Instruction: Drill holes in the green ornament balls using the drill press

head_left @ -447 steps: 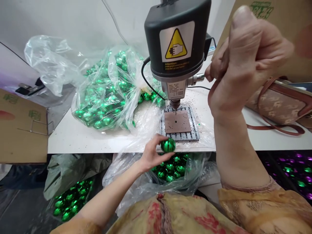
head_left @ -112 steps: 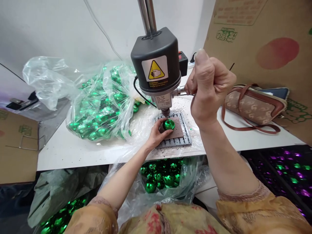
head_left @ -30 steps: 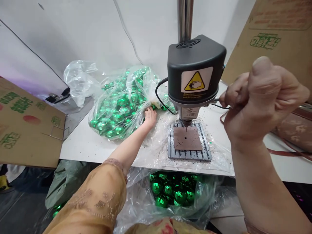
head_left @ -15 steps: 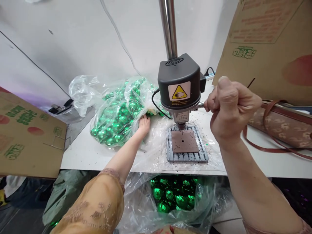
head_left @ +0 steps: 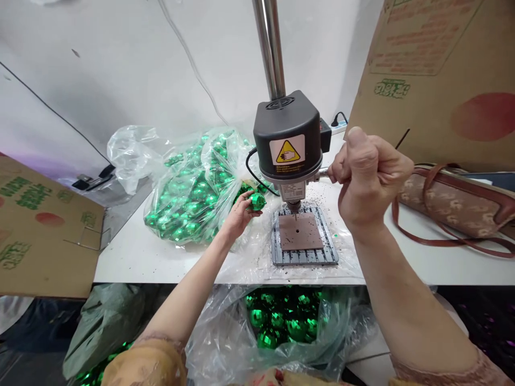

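A small bench drill (head_left: 287, 140) stands on a white table (head_left: 132, 257), its bit above a brown pad (head_left: 300, 232) with a hole on a grey ribbed base. My left hand (head_left: 240, 215) holds a shiny green faceted ball (head_left: 256, 201) just left of the drill base, beside the mouth of a clear plastic bag of green balls (head_left: 189, 198). My right hand (head_left: 368, 179) is a closed fist around the drill's metal feed lever (head_left: 324, 172), to the right of the drill head.
A second plastic bag with green balls (head_left: 281, 321) hangs below the table's front edge. A brown handbag (head_left: 454, 201) lies at the right. Cardboard sheets stand at the right back (head_left: 438, 69) and left (head_left: 40, 225). Another bag of green balls is on the floor at the left.
My left hand has come out of the bag on the table with one green ball and moved right toward the drill. My right hand stays on the lever.
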The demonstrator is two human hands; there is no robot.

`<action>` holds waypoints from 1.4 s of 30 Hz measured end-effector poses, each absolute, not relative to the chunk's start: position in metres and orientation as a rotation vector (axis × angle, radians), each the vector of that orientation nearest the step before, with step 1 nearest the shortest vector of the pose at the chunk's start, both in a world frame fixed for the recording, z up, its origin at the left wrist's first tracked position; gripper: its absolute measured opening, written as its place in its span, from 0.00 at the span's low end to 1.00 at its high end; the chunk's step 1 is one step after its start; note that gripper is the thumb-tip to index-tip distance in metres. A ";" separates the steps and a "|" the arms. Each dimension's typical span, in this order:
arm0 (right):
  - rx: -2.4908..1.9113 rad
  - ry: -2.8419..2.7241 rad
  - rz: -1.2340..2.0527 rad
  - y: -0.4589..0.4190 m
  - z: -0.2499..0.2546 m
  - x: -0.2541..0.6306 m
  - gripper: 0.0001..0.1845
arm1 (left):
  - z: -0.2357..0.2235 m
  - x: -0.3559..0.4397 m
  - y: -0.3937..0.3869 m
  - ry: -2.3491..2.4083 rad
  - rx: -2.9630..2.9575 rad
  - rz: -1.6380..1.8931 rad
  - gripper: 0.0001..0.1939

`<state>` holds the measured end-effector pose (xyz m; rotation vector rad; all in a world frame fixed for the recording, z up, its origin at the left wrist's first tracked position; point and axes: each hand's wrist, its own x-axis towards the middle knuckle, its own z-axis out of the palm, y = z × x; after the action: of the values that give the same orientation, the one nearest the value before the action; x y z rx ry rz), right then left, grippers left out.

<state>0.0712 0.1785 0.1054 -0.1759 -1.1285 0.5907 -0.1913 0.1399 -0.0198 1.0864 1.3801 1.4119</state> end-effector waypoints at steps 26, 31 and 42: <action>-0.300 -1.153 0.556 0.178 0.107 0.071 0.33 | -0.062 -0.111 0.125 1.480 1.542 1.190 0.35; -0.239 -1.141 0.575 0.179 0.106 0.070 0.32 | -0.058 -0.102 0.124 1.506 1.785 1.193 0.29; -0.239 -1.143 0.574 0.177 0.107 0.071 0.32 | -0.072 -0.076 0.112 1.491 1.540 1.405 0.30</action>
<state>0.0706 0.1771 0.1070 -0.2385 -1.1428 0.5740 -0.0756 0.1123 -0.0720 1.5399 1.4914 1.4051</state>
